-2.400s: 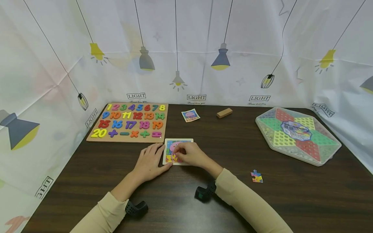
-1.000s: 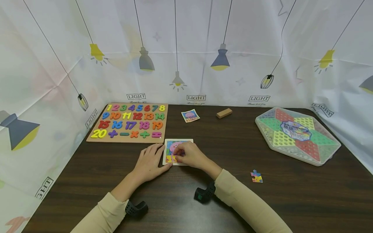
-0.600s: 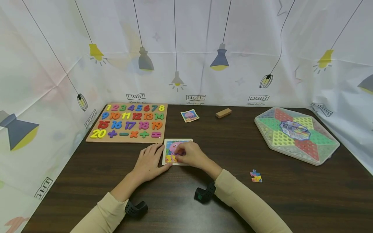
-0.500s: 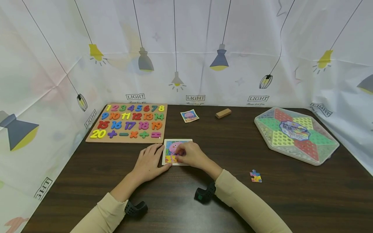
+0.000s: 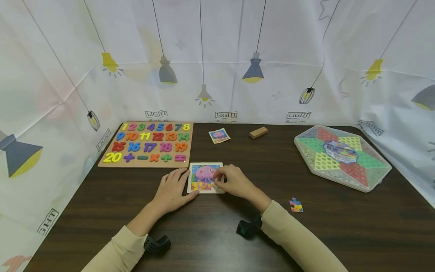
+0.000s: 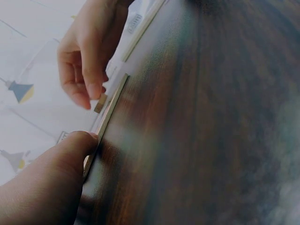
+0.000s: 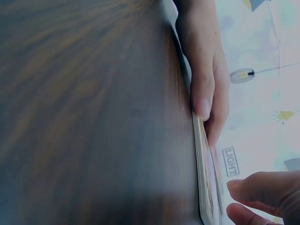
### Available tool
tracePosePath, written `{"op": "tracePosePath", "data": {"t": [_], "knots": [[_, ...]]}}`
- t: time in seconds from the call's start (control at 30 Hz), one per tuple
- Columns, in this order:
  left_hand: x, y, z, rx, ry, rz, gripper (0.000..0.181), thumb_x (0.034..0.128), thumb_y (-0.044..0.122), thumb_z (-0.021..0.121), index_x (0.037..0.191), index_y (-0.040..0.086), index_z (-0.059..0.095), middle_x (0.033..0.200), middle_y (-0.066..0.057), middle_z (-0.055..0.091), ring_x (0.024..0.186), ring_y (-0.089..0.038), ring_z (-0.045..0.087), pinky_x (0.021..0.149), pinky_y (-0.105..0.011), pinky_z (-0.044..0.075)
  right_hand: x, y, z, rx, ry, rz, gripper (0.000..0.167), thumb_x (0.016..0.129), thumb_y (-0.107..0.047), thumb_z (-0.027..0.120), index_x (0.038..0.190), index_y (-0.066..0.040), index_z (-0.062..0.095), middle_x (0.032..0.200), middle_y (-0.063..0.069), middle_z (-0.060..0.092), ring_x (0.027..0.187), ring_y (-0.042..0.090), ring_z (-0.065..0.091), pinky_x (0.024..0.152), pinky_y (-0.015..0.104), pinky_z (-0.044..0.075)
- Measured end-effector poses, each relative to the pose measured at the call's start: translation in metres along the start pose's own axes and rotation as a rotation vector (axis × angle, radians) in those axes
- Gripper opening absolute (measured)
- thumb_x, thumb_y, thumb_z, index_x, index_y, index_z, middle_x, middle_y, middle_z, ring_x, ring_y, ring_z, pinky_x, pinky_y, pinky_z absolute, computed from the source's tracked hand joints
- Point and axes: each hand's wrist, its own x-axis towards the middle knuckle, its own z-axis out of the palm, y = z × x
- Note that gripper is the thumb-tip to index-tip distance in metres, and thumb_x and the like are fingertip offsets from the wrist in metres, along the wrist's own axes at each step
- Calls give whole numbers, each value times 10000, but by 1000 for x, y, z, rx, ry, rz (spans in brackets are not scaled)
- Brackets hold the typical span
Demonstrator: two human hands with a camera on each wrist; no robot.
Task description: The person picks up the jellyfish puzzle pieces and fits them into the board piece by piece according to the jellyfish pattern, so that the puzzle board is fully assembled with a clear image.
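A small jigsaw board [image 5: 204,192] with a pink jellyfish picture lies flat on the dark table, a pale bare patch at its lower right. My left hand [image 5: 172,192] rests at its left side, fingers extended, thumb against the near edge. Just over the board's right side is my right hand [image 5: 234,182], its fingers bent loosely. In the right wrist view, a gap shows between thumb and finger of the right hand [image 7: 265,194], with nothing visible between them. A loose puzzle piece [image 5: 296,205], blue, pink and yellow, lies to the right on the table.
A number board [image 5: 146,153] lies at the back left, close to the jigsaw board. Behind are a small jellyfish picture card [image 5: 219,135] and a wooden block [image 5: 258,132]. A hexagonal game box [image 5: 343,156] lies at the right. A printed cloth [image 5: 224,75] hangs behind the table.
My right hand has shifted right from the middle of the jigsaw picture, uncovering the jellyfish, and no longer pinches at the picture. My left hand stays at the board's left side.
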Motion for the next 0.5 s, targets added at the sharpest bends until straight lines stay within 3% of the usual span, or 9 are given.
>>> {"op": "tracePosePath", "data": {"t": [0.5], "knots": [[-1,0,1,6,8,-1,784,828,623,483,1363,53,422,1360,-117,400,1249,-285,340,958,-502,289,-42,24,-27,-62,44,39,135,791,-121,706,918,-92,669,843,-18,620,791,169,541,700,328,429]]}}
